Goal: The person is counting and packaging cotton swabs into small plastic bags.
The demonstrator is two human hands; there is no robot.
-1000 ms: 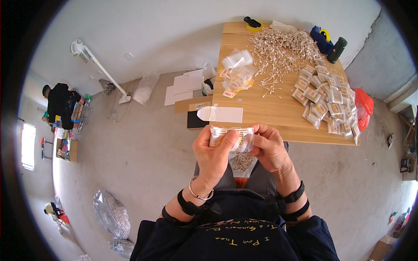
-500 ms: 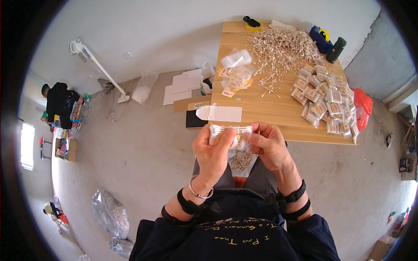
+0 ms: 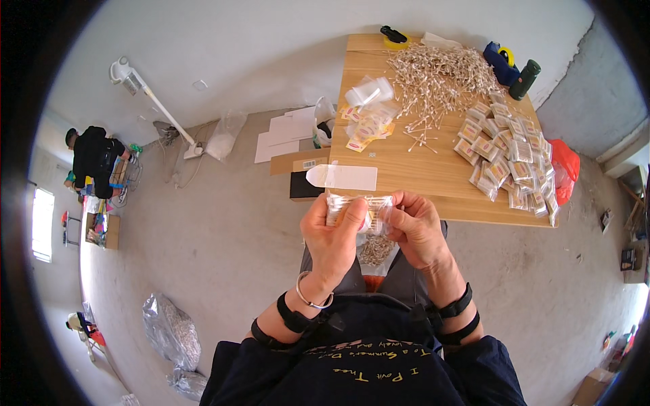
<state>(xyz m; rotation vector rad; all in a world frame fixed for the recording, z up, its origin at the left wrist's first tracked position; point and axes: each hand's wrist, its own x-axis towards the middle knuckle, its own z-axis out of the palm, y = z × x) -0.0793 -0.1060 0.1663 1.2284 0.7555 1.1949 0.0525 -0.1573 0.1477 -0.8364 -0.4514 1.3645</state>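
A clear plastic packet of cotton swabs (image 3: 342,208) is held between both hands, just off the table's near edge. My left hand (image 3: 330,238) is closed round its left part, the thumb lying across the front. At the packet's right end, my right hand (image 3: 418,230) pinches the clear film between thumb and fingers. A white card strip (image 3: 355,178) lies beyond the hands, its rounded end past the table's left edge. Below the packet, a clear bag of loose cotton swabs (image 3: 376,251) shows between my legs.
On the wooden table (image 3: 413,179) lie loose cotton swabs (image 3: 440,74), filled packets (image 3: 504,152), printed yellow cards (image 3: 369,130) and clear empty bags (image 3: 371,91). A blue tape dispenser (image 3: 501,64) and dark bottle (image 3: 525,80) stand behind. A cardboard box (image 3: 298,162) is left of the table; another person (image 3: 97,159) works far left.
Both hands keep their hold on the packet, with only a very slight shift of the right fingers and wrist. Nothing on the table has visibly moved.
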